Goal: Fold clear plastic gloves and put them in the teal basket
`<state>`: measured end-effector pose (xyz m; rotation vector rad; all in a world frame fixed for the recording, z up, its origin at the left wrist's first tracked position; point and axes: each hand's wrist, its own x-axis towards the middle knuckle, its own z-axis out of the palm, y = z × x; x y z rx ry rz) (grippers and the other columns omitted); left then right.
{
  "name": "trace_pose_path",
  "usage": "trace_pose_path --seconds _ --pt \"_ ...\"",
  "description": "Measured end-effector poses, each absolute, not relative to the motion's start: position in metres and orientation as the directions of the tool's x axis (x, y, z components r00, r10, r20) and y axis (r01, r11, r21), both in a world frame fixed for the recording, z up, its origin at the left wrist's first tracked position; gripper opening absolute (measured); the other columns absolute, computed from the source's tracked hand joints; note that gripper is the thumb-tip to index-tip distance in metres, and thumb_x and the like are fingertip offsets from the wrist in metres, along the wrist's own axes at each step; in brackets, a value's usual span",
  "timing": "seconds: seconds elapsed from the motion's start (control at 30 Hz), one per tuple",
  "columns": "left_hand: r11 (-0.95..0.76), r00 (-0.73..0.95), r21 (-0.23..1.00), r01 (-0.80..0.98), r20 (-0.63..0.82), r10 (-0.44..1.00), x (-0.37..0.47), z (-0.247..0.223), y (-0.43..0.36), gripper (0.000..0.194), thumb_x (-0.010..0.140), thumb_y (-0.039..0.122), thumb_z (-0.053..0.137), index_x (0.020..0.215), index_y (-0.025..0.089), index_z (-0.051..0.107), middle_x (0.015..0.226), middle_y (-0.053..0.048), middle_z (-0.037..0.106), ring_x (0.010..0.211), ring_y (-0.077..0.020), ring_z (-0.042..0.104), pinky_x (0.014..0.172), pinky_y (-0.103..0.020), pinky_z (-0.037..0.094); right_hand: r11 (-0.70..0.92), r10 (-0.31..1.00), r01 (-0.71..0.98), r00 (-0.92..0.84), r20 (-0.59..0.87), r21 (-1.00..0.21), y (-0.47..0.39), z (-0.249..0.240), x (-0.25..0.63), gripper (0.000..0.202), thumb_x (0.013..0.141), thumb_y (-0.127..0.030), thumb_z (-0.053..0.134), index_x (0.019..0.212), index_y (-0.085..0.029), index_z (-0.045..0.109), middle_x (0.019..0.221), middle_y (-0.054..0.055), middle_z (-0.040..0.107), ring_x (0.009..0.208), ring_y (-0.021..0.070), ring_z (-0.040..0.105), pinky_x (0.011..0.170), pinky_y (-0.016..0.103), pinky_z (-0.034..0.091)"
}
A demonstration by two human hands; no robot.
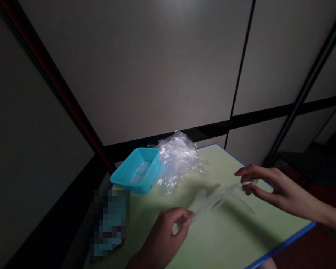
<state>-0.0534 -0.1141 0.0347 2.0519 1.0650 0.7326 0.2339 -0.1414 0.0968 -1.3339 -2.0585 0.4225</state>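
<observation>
A turquoise basket is seen beyond the left hand, with a heap of clear plastic set against its right side. By the left hand, thumb and fingertips pinched together, one end of a thin translucent plastic piece is gripped. The piece is stretched between the hands above the green table; its other end is pinched between the thumb and fingers of the right hand.

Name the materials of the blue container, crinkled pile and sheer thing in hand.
Blue container: probably moulded plastic, satin; evenly coloured, smooth walls.
Crinkled pile: thin, glossy plastic film, by see-through folds and glints.
Sheer thing: likely similar film, being translucent; blur hides its finish.
</observation>
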Motion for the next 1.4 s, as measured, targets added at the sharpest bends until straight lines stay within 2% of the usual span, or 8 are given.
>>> trace_pose_path --seconds 0.13,0.33,0.57,0.7,0.93,1.03,1.23,1.4 --pt "-0.075 0.619 0.987 0.142 -0.029 0.785 -0.057 0.062 -0.102 0.018 0.076 0.03 0.048 0.067 0.015 0.049 0.085 -0.007 0.067 0.056 -0.0148 0.064 0.046 -0.021 0.044 0.405 0.914 0.445 -0.194 0.355 -0.799 -0.132 0.115 0.234 0.026 0.082 -0.032 0.051 0.105 -0.022 0.05 0.069 0.001 0.057 0.057 0.0136 0.056 0.051 0.027 0.05" --pt "0.143 0.592 0.99 0.018 -0.125 0.796 -0.054 0.057 -0.074 0.021 0.071 0.034 0.054 0.068 0.016 0.044 0.085 -0.008 0.068 0.045 -0.0131 0.062 0.035 -0.016 0.035 0.272 0.962 0.238 -0.096 0.256 -0.932 -0.091 0.105 0.235 0.032 0.073 -0.031 0.062 0.099 -0.018 0.051 0.065 -0.002 0.058 0.053 0.0099 0.052 0.052 0.024 0.045" --pt "0.008 0.474 0.987 0.159 -0.083 0.877 -0.037 0.03 -0.036 0.018 0.069 0.032 0.054 0.068 0.016 0.047 0.079 -0.007 0.068 0.053 -0.0145 0.064 0.041 -0.017 0.04 0.196 0.98 0.293 -0.082 0.18 -0.936 -0.042 0.081 0.237 0.029 0.063 -0.033 0.067 0.08 -0.014 0.055 0.06 0.002 0.063 0.052 0.0115 0.054 0.053 0.027 0.044" --pt "-0.092 0.42 0.983 0.157 0.018 0.907 -0.029 0.021 -0.019 0.017 0.067 0.032 0.056 0.067 0.015 0.051 0.074 -0.006 0.067 0.066 -0.0183 0.065 0.048 -0.021 0.045 0.263 0.964 0.373 -0.069 0.256 -0.89 -0.032 0.083 0.238 0.026 0.065 -0.037 0.066 0.072 -0.015 0.056 0.066 0.004 0.065 0.059 0.0135 0.058 0.06 0.029 0.047" --pt "-0.37 0.389 0.922 0.114 0.301 0.871 -0.036 0.031 -0.007 0.01 0.069 0.026 0.057 0.072 0.016 0.057 0.097 -0.008 0.065 0.096 -0.0216 0.058 0.083 -0.032 0.043 0.421 0.907 0.354 -0.13 0.402 -0.835 -0.055 0.13 0.241 0.03 0.068 -0.034 0.068 0.091 -0.017 0.056 0.075 0.002 0.067 0.072 0.0142 0.063 0.069 0.027 0.048" --pt "-0.449 0.422 0.884 0.13 0.36 0.832 -0.043 0.028 -0.015 0.008 0.07 0.02 0.056 0.076 0.016 0.059 0.1 -0.008 0.064 0.098 -0.0211 0.057 0.087 -0.033 0.041 0.397 0.908 0.354 -0.286 0.306 -0.847 -0.073 0.139 0.244 0.027 0.072 -0.03 0.065 0.094 -0.017 0.056 0.075 0.002 0.068 0.072 0.0139 0.064 0.068 0.027 0.048" --pt "-0.537 0.593 0.818 0.207 0.332 0.734 -0.055 -0.004 -0.04 0.015 0.067 0.004 0.054 0.067 0.018 0.061 0.097 -0.005 0.066 0.095 -0.0186 0.059 0.086 -0.031 0.042 0.273 0.787 0.516 -0.605 -0.12 -0.812 -0.096 0.105 0.247 0.022 0.08 -0.029 0.057 0.095 -0.014 0.058 0.082 0.006 0.069 0.078 0.0152 0.063 0.071 0.028 0.047" --pt "-0.56 0.638 0.771 0.304 0.271 0.72 -0.058 -0.027 -0.052 0.021 0.066 -0.001 0.051 0.069 0.018 0.06 0.097 -0.004 0.065 0.092 -0.0175 0.059 0.081 -0.029 0.043 0.278 0.826 0.564 -0.553 -0.106 -0.777 -0.104 0.068 0.244 0.024 0.083 -0.035 0.05 0.092 -0.015 0.06 0.084 0.005 0.068 0.08 0.0163 0.062 0.073 0.029 0.047"
